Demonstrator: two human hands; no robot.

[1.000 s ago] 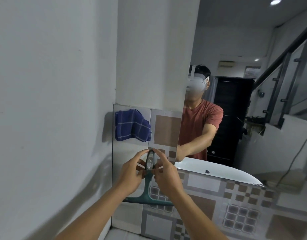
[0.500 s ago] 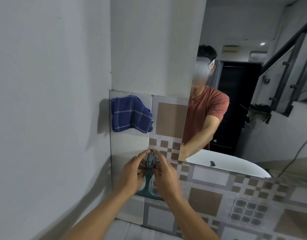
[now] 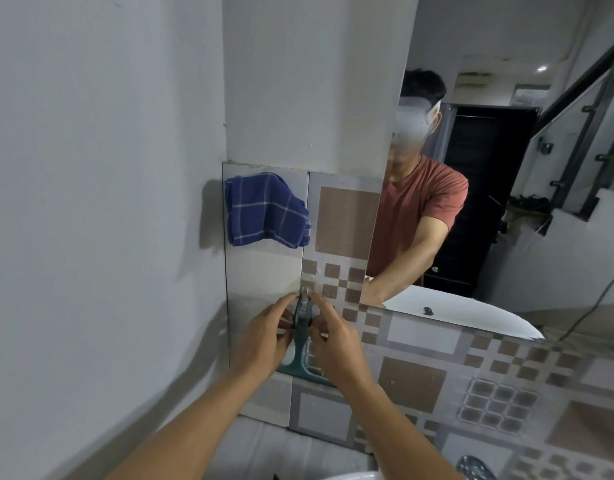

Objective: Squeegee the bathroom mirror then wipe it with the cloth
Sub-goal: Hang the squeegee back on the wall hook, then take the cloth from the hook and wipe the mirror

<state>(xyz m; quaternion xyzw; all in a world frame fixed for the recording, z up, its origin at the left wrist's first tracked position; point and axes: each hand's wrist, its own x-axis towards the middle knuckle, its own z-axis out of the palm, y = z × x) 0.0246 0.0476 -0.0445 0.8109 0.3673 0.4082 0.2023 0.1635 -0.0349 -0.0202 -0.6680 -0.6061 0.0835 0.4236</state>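
I have both hands pinched on the squeegee [image 3: 303,336]: left hand [image 3: 264,336] and right hand [image 3: 335,341] close fingertips around its handle top, blade hanging below my fingers (against wall tile). The cloth [image 3: 265,209] hangs well above them.

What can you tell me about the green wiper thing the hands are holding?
The squeegee is dark teal and looks like plastic. It hangs upright against the tiled wall, handle up, its wide blade across the bottom. A shiny metal bit, maybe a hook, sits at the handle top. The left hand and right hand pinch the handle top from both sides, hiding part of it. The blade's right end is behind the right hand.
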